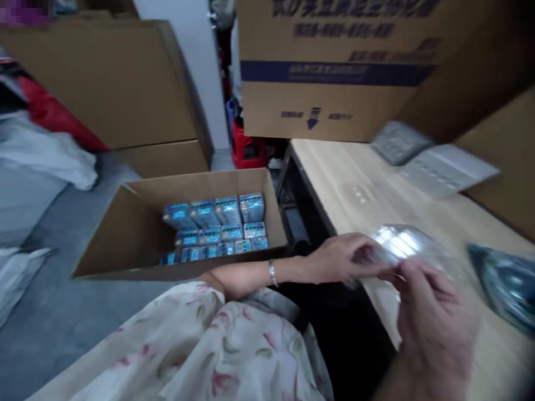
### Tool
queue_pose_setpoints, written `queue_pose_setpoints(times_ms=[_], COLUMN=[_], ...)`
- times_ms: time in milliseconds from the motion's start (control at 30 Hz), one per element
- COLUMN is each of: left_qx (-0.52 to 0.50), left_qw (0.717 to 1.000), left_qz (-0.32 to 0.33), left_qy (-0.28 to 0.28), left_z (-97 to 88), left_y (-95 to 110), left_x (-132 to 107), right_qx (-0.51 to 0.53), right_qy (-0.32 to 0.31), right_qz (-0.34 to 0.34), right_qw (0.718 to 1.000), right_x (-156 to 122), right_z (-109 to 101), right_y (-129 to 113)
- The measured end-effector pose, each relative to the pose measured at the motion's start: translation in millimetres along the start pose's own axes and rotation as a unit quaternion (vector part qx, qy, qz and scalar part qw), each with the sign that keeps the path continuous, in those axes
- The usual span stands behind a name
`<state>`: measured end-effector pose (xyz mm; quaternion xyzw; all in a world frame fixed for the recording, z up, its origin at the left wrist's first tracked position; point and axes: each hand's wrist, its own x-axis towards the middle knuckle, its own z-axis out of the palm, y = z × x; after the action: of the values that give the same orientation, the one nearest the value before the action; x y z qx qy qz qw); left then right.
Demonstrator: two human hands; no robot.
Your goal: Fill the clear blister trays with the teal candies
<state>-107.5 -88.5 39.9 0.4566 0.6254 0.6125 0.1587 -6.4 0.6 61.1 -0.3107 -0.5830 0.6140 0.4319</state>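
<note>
Between my two hands, over the table's front edge, is a crinkled clear plastic bag (401,242) with bright reflections on it. My left hand (340,259), with a bracelet at the wrist, is closed on the bag's left side. The fingertips of my right hand (434,317) pinch the same bag close to the left fingers. Motion blurs both hands, and I cannot tell whether anything is inside the bag. To the left, an open cardboard box (142,223) on the floor holds several rows of small blue-labelled packs (228,211).
A pale wooden table (330,178) runs along the right. On it lie grey-white flat packs (451,167) and a dark plastic-wrapped bundle (507,284). A large printed carton (309,100) stands at the back. Behind the box are a red stool (248,147) and big cardboard (96,83).
</note>
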Motion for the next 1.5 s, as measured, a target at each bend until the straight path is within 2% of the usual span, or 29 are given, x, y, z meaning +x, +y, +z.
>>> queue_pose_setpoints(times_ms=[167, 367, 600, 867, 1033, 1200, 1300, 1400, 1500], left_qx=[-0.033, -0.030, -0.042, -0.061, -0.057, -0.036, -0.038, -0.039, -0.029], left_qw=[0.998, 0.998, 0.995, 0.990, 0.990, 0.987, 0.987, 0.988, 0.991], left_qz=[-0.049, -0.051, -0.080, -0.121, -0.125, -0.156, -0.151, -0.135, -0.121], left_qy=[-0.011, 0.012, 0.035, 0.031, 0.027, 0.023, 0.044, 0.068, 0.056], left_z=[-17.1, -33.0, -35.9, -26.4, -28.7, -30.0, -32.3, -37.0, -39.0], left_y=[-6, -22, -39, -52, -49, -44, -43, -41, -37], left_x=[-26, -46, -59, -61, -61, -61, -60, -60, -60], right_qx=[-0.031, -0.035, -0.107, -0.120, -0.162, -0.193, -0.178, -0.149, -0.152], right_qy=[-0.008, -0.053, -0.032, -0.013, -0.066, -0.037, -0.039, -0.013, -0.031], right_qz=[0.045, 0.045, 0.050, 0.052, 0.058, 0.034, 0.047, 0.042, 0.062], right_qw=[0.998, 0.997, 0.992, 0.991, 0.983, 0.980, 0.982, 0.988, 0.986], right_x=[-21, -38, -58, -62, -68, -63, -59, -57, -57], right_z=[14, 29, 45, 44, 39, 32, 30, 27, 23], right_y=[9, 29, 32, 40, 41, 49, 49, 47, 44])
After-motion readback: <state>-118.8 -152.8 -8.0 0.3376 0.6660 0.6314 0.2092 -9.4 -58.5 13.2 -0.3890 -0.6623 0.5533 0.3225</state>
